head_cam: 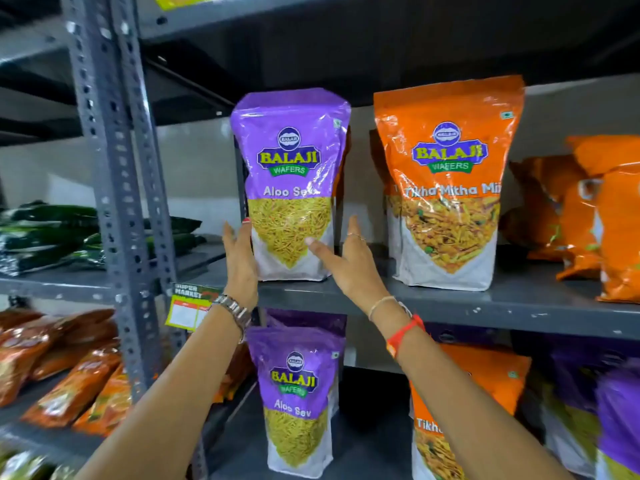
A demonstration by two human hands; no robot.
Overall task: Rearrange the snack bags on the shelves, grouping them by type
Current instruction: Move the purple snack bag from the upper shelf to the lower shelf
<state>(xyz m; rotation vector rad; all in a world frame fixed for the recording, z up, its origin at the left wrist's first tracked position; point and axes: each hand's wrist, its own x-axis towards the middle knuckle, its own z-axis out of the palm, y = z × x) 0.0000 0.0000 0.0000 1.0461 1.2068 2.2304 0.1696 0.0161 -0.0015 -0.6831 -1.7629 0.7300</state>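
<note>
A purple Aloo Sev bag (291, 161) stands upright on the middle grey shelf (485, 299). My left hand (240, 258) presses its lower left side and my right hand (349, 261) clasps its lower right side, thumb on the front. To the right on the same shelf stands an orange Tikha Mitha Mix bag (446, 181), with more orange bags (595, 216) lying beyond it. One shelf down, another purple Aloo Sev bag (296, 400) stands beside an orange Tikha Mitha bag (460, 410) and blurred purple bags (602, 410).
A slotted grey upright post (114, 168) separates this rack from the left one, which holds dark green bags (52, 233) above and red-orange bags (59, 368) below. A price tag (188, 306) hangs on the shelf edge. A shelf underside closes the space overhead.
</note>
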